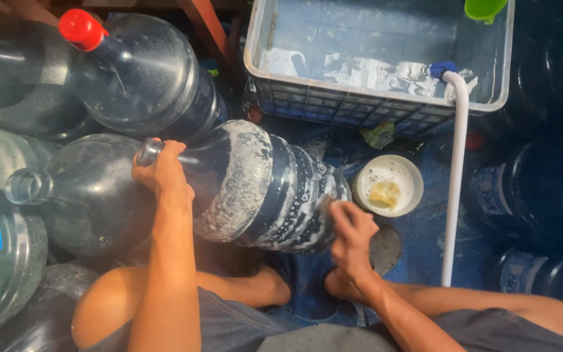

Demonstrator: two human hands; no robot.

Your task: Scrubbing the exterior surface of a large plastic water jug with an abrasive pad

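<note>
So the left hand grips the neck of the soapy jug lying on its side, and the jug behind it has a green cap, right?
Not quite: in the head view the cap on the jug behind is red, not green. The left hand does grip the neck of the soapy jug lying on its side.

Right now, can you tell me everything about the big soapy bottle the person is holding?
The soapy water jug is a large, dark blue, see-through plastic bottle with ribbed sides. It lies on its side, smeared with white foam and bubbles. Its neck is uncapped. The left hand grips the neck, while the right hand presses against the base end. Other jugs crowd beside it.
</note>
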